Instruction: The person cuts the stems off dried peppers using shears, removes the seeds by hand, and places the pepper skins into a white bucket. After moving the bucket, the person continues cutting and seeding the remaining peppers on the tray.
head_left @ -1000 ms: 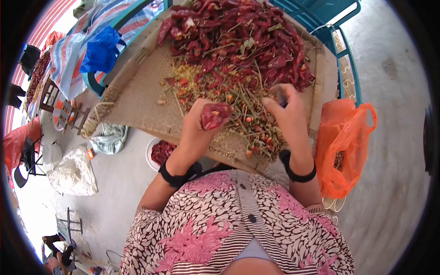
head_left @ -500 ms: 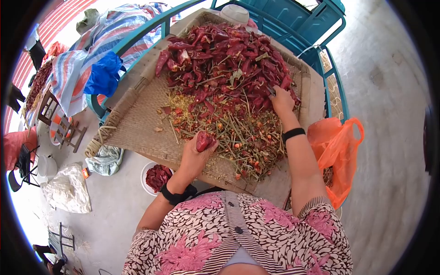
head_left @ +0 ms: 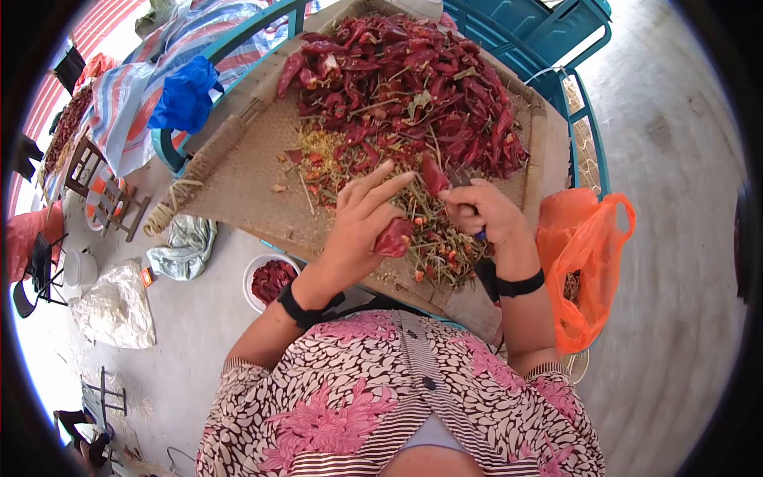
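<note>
My left hand [head_left: 359, 222] holds dried red chili pieces [head_left: 393, 238] against the palm with the thumb side, its index and middle fingers stretched toward the right hand. In my right hand [head_left: 486, 211] is a small tool with a dark metal blade [head_left: 458, 180] and a bit of blue handle [head_left: 480, 234]; whether it is a knife or scissors is hidden. A dried red chili [head_left: 433, 175] is pinched at that blade, close to the left fingertips. Both hands are above a woven tray [head_left: 246, 191], over stems and seeds [head_left: 445, 254]. Behind them lies a heap of dried chilies [head_left: 405, 87].
A white bowl of red chili pieces [head_left: 270, 280] stands on the floor at the left. An orange plastic bag [head_left: 584, 270] hangs at the right. A teal metal frame [head_left: 588, 135] surrounds the tray; a blue bag [head_left: 184, 95] is tied to its left rail.
My right hand has come back from the heap with a chili. My left hand has risen toward it, stretching its fingers and still holding chili pieces.
</note>
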`<move>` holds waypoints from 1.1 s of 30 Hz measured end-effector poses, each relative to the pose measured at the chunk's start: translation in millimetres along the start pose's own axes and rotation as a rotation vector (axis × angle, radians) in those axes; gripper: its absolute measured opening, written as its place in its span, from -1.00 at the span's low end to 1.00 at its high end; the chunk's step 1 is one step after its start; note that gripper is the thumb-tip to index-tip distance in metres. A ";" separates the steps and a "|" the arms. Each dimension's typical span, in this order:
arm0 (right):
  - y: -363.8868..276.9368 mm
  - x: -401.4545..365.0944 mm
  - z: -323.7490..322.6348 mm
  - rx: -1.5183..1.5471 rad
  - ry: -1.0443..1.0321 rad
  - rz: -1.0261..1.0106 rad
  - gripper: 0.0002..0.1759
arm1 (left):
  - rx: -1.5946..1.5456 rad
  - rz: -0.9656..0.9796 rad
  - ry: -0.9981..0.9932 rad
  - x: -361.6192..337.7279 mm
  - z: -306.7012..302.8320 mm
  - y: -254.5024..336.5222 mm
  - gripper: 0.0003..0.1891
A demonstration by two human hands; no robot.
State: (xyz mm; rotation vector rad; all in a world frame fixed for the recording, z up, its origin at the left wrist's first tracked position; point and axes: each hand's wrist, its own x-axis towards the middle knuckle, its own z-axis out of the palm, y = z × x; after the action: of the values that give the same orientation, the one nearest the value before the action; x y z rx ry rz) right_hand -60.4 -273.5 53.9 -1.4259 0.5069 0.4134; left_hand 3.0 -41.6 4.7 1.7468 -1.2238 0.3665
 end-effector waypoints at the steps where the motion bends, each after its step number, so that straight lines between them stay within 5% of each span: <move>1: 5.5 -3.3 9.8 0.108 -0.101 0.038 -0.69 | 0.077 0.061 -0.024 3.6 -2.2 2.4 -0.63; 5: 25.2 -11.5 31.1 0.384 -0.405 0.091 -0.62 | -0.131 0.063 -0.025 -3.8 7.2 -13.8 -0.59; 9: 31.7 -24.4 50.0 0.510 -0.357 -0.072 -0.64 | -0.317 -0.030 0.020 -21.5 10.8 -13.5 -0.58; 12: 31.2 -36.7 70.2 0.343 -0.010 -0.418 -0.79 | -0.488 -0.215 0.079 -30.3 10.6 -4.8 -0.58; 18: 44.1 -28.5 90.9 0.354 0.117 -0.523 -0.68 | -0.621 -0.349 0.093 -28.9 3.1 6.6 -0.57; 24: 44.6 -32.1 97.4 0.120 0.323 -0.611 -0.77 | -0.622 -0.446 0.113 -27.1 4.1 18.9 -0.53; 30: 50.0 -21.3 91.8 -0.183 0.416 -0.980 -0.90 | -0.621 -0.446 0.006 -24.4 6.5 18.0 -0.54; 33: 50.8 -20.9 96.5 -0.718 0.648 -1.190 -0.79 | -0.500 -0.445 0.055 -25.2 12.6 16.5 -0.67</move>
State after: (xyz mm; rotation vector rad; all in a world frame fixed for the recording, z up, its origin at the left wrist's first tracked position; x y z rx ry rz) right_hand -97.9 -171.5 30.7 -2.2700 -0.0893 -0.9428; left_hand -25.8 -38.5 -10.5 1.4966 -0.7673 -0.1462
